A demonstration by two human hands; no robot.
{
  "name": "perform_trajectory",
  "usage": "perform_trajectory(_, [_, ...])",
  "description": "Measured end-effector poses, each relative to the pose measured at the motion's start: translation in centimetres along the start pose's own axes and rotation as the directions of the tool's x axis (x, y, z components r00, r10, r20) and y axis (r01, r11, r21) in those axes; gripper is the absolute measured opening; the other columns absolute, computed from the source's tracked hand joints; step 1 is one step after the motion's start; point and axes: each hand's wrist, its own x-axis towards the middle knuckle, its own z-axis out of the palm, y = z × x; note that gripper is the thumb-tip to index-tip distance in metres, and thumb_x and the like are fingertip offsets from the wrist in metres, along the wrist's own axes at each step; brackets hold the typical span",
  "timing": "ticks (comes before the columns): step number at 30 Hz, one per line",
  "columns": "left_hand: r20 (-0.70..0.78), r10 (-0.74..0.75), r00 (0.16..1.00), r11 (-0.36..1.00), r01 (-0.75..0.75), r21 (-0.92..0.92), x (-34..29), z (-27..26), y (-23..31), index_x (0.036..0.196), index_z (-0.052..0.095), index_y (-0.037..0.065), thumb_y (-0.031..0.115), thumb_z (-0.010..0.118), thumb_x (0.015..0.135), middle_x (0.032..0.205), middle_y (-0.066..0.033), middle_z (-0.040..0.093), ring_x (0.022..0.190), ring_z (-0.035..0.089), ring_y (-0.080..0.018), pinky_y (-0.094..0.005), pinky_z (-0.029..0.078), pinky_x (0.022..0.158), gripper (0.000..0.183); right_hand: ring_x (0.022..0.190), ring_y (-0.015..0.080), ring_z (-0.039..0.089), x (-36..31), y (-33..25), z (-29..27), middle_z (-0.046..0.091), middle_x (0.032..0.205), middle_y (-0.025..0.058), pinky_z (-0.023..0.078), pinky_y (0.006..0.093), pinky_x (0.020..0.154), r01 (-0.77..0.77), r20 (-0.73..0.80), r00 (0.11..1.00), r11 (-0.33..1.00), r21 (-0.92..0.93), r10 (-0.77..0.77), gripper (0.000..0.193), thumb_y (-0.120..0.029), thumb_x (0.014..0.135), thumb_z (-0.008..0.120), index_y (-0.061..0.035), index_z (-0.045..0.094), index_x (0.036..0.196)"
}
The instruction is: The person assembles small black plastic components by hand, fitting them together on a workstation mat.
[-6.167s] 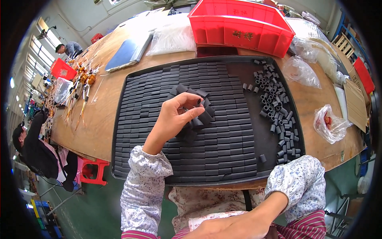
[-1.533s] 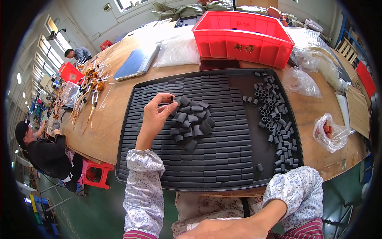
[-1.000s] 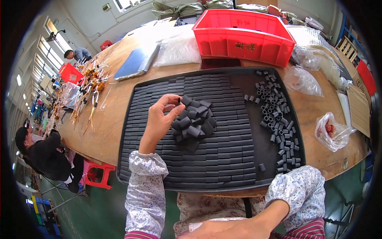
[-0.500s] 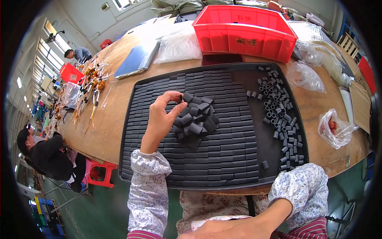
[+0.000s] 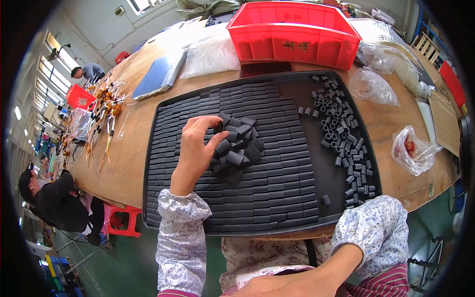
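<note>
A large black tray (image 5: pixel 329 180) lies before me, lined with rows of flat black sleeves (image 5: pixel 277 173). A loose heap of wider black tube pieces (image 5: pixel 235 157) rests on top of those rows. My left hand (image 5: pixel 190 153) is at the heap's left side, its thumb and index finger pinching a black tube piece (image 5: pixel 218 128) with its end facing me. Short black round tubes (image 5: pixel 341 131) lie scattered along the tray's right side. My right hand (image 5: pixel 302 284) is low at the picture's bottom edge by my lap; its fingers are out of sight.
A red plastic bin (image 5: pixel 297 47) stands beyond the tray. Clear plastic bags (image 5: pixel 373 86) and a bag with reddish contents (image 5: pixel 409 148) lie to the right. A blue flat pack (image 5: pixel 159 76) and wired copper coils (image 5: pixel 106 106) are on the left, where a seated person (image 5: pixel 57 203) works.
The view has shifted, moving the table slightly left and up. My left hand stays at the heap, and the tube piece now shows more of its end between my fingers.
</note>
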Motion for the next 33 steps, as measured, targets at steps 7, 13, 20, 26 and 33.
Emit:
perform_trajectory(7, [0.011,-0.009,1.0,1.0,0.009,0.003,-0.1,0.0,0.0,0.107,0.07,0.003,0.017,0.079,0.082,0.102,-0.0113,0.071,0.099,0.066,-0.0246,-0.0353,0.051,0.088,0.031,0.061,0.0175,0.046,0.6,1.1,-0.3,0.052,0.065,0.0083,0.042,0.0305,0.067,0.475,0.008,0.873,0.846,-0.244,-0.488,0.064,-0.04,0.111,0.023,0.0012,0.059,0.078])
perform_trajectory(13, [0.0,0.025,1.0,0.999,-0.025,0.024,0.0,0.0,0.0,0.107,0.07,0.002,0.017,0.08,0.082,0.1,-0.0109,0.071,0.099,0.066,-0.0248,-0.0356,0.051,0.088,0.031,0.06,0.0156,0.044,0.6,0.7,-0.2,0.054,0.066,0.007,0.041,0.0299,0.065,0.192,0.016,0.981,0.979,-0.071,-0.192,0.066,-0.042,0.111,0.024,0.0008,0.059,0.074])
perform_trajectory(20, [0.011,0.01,1.0,0.999,-0.01,0.032,0.1,0.1,-0.1,0.107,0.07,0.002,0.016,0.079,0.082,0.1,-0.0111,0.071,0.099,0.066,-0.0245,-0.0356,0.051,0.088,0.03,0.056,0.0109,0.045,0.2,-1.0,-0.5,0.054,0.062,0.004,0.04,0.0261,0.059,-0.141,0.011,0.99,0.99,0.001,0.141,0.069,-0.046,0.11,0.026,0.0012,0.063,0.077])
perform_trajectory(26, [-0.009,0.016,1.0,1.0,-0.016,-0.026,0.5,0.6,0.1,0.106,0.07,0.002,0.014,0.079,0.081,0.1,-0.0116,0.071,0.098,0.066,-0.0253,-0.0357,0.051,0.087,0.029,0.062,0.0121,0.054,0.2,-1.8,-1.9,0.061,0.07,0.0058,0.045,0.0259,0.063,-0.006,-0.035,0.999,0.994,-0.108,0.002,0.053,-0.042,0.106,0.043,0.0002,0.063,0.083])
perform_trajectory(33, [0.002,-0.023,1.0,1.0,0.023,0.016,-1.1,-0.6,-0.4,0.105,0.069,0.001,0.013,0.079,0.08,0.1,-0.0118,0.07,0.098,0.065,-0.0267,-0.0368,0.051,0.087,0.029,0.052,0.0011,0.043,-6.3,-9.0,-9.1,0.055,0.072,-0.0028,0.03,0.0172,0.042,-0.031,-0.697,0.653,0.909,-0.415,-0.296,0.027,-0.03,0.096,0.061,-0.0036,0.063,0.089])
